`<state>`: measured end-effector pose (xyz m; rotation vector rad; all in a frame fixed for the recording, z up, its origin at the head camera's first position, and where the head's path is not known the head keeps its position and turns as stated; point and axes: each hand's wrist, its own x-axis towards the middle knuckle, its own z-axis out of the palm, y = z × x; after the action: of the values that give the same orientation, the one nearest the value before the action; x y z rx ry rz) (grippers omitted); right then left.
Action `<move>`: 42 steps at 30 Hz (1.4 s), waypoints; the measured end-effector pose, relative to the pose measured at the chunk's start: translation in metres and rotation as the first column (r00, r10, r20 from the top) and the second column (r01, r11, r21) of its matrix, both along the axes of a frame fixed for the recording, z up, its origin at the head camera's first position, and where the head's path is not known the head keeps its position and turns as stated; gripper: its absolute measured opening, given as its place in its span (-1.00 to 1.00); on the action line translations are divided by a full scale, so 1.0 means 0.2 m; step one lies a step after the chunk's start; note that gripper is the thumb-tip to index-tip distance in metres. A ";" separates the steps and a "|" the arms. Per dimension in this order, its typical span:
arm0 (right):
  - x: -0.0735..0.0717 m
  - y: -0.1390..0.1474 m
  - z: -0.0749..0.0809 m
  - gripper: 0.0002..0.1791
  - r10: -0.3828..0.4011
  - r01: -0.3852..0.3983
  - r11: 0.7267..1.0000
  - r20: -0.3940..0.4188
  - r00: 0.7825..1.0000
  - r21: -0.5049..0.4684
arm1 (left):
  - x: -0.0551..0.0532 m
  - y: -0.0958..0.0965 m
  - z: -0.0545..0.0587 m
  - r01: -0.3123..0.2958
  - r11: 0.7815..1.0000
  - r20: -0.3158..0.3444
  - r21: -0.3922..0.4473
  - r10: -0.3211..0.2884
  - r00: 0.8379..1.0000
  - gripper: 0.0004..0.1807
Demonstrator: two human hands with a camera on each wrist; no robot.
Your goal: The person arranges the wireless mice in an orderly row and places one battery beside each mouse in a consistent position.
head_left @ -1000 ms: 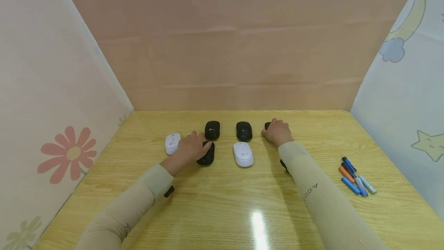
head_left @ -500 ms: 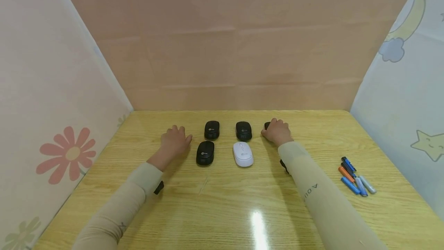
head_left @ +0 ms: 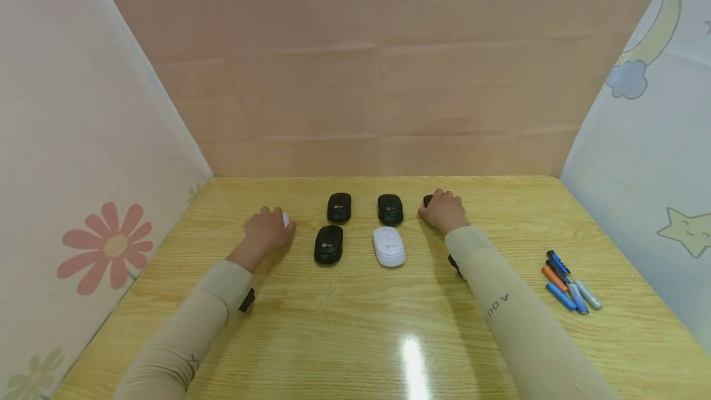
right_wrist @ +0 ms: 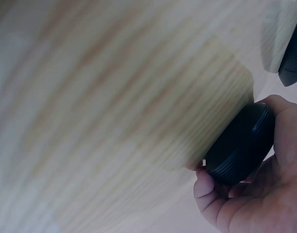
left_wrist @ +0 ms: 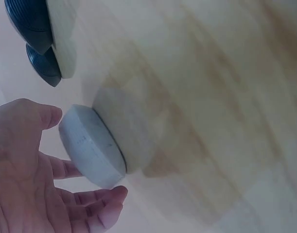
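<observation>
My left hand (head_left: 268,230) reaches over a white computer mouse (head_left: 286,220) at the left of the table. In the left wrist view, the fingers and thumb spread around that white mouse (left_wrist: 92,145), with the thumb tip right at one edge and the fingertips beside the other. Farther right, my right hand (head_left: 444,212) grips a black computer mouse (head_left: 428,200), mostly hidden from the head view. The right wrist view shows thumb and fingers on both sides of this black mouse (right_wrist: 243,145), which sits on the tabletop.
Between the hands stand two black mice at the back (head_left: 339,207) (head_left: 390,209), with a third black mouse (head_left: 329,245) and a white mouse (head_left: 389,246) nearer. Several pens and markers (head_left: 572,283) lie at the right. Paper-covered walls (head_left: 355,79) enclose the wooden table (head_left: 355,326).
My left hand has moved left from the nearer black mouse, letting go of it, to the white mouse at the left. The right hand has stayed in place on its black mouse.
</observation>
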<state>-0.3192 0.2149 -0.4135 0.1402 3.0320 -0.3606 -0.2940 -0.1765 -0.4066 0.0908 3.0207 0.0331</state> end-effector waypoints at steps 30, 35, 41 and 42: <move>-0.04 0.02 0.04 -0.23 0.031 -0.029 0.999 0.095 0.995 -0.014 | -0.07 -0.04 -0.02 0.017 0.996 0.030 0.086 -0.020 0.999 -0.29; -0.04 0.03 0.05 -0.21 0.030 -0.029 0.999 0.111 0.993 -0.013 | -0.08 -0.04 -0.03 0.026 0.996 0.021 0.091 -0.028 0.999 -0.27; -0.04 0.03 0.04 -0.20 0.034 -0.032 0.999 0.106 0.994 -0.016 | -0.07 -0.04 -0.03 0.027 0.995 0.007 0.099 -0.027 1.000 -0.24; -0.04 0.03 0.04 -0.20 0.035 -0.034 0.999 0.106 0.994 -0.016 | -0.06 -0.04 -0.03 0.025 0.995 0.009 0.101 -0.026 1.000 -0.24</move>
<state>-0.3275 0.2208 -0.4054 0.1020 2.9228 -0.3597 -0.3065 -0.1842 -0.4128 0.1372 3.0061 0.1828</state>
